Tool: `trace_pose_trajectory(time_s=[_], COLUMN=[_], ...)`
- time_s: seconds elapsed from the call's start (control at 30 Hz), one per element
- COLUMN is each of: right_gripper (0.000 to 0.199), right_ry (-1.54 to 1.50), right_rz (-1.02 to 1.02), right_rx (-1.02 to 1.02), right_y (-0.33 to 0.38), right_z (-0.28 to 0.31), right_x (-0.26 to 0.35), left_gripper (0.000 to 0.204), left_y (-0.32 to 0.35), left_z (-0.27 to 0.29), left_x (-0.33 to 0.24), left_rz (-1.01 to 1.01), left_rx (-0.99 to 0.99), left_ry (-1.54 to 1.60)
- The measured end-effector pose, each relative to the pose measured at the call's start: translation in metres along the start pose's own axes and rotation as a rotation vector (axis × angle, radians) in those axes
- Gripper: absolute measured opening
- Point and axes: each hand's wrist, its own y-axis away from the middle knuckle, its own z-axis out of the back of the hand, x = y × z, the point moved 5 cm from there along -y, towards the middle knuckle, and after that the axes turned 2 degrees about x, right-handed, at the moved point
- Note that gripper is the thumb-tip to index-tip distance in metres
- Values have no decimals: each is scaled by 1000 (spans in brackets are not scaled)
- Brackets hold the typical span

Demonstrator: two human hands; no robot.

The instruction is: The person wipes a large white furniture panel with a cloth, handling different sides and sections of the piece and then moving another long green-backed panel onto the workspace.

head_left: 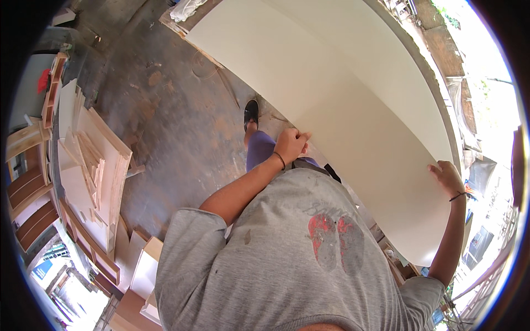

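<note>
A large, thin off-white sheet (pixel 381 149) stretches across the upper right, its near end lying close to my body. My left hand (pixel 291 144) is at the sheet's near left edge, fingers curled and closed on the rim. On the opposite long edge, my right hand (pixel 446 177) grips the same sheet, with the thumb on top and the other fingers partly hidden. Beneath it shows a second pale surface (pixel 403 71), lying on a worktable (pixel 446 107) whose rough edge curves along the right.
Cut boards (pixel 99 165) lean in a stack on the left, beside wooden frames (pixel 33 187). A stained dark floor (pixel 165 99) lies between them and the worktable. Crumpled white plastic (pixel 185 10) rests at the table's far corner. Boxes or panels (pixel 143 265) stand lower left.
</note>
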Motion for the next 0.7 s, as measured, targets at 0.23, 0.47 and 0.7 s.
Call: trace_pose_trajectory(time_s=[0.23,0.47,0.7], right_gripper=[44,44,44], right_ry=[-45,-61,-120], right_rz=[161,161,229], right_rx=[-65,-102,-141], right_y=[-1,-1,0], right_z=[-6,-8,-16], right_x=[-1,8,5], left_gripper=[32,33,38], left_y=[-8,-7,-4], left_z=[-3,2,1], left_x=[8,20,14], left_rz=[7,17,-65], left_rx=[8,-52,-55], left_ry=[-1,60,-114])
